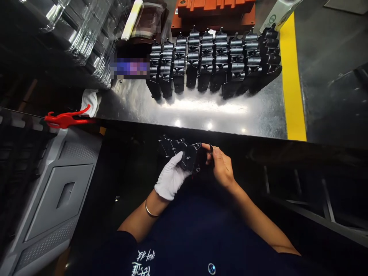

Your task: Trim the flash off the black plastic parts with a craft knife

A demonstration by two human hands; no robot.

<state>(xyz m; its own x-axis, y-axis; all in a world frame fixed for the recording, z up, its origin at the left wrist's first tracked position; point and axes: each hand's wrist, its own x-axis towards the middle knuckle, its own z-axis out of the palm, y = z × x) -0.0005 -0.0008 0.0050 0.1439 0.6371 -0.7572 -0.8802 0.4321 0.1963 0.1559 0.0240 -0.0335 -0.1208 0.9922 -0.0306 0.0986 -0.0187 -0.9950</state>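
My left hand point(171, 178), in a white glove, is closed around a black moulded plastic part point(188, 153) with several small pins and ring-shaped lugs. The part is held in front of my body, just off the near edge of the metal bench. My bare right hand point(222, 168) pinches a thin dark piece point(211, 149) between thumb and fingers, too dark to name. One fingertip of that hand reaches the upper right lug of the part. The lower fingers of my left hand are hidden under the part.
Several similar black parts point(207, 57) stand in a row on the metal bench point(195, 111). Behind them is an orange fixture point(214, 17). A yellow strip point(293, 84) runs at right. At left are a red air gun point(64, 120), a grey bin point(60, 188) and plastic-wrapped stacks point(83, 34).
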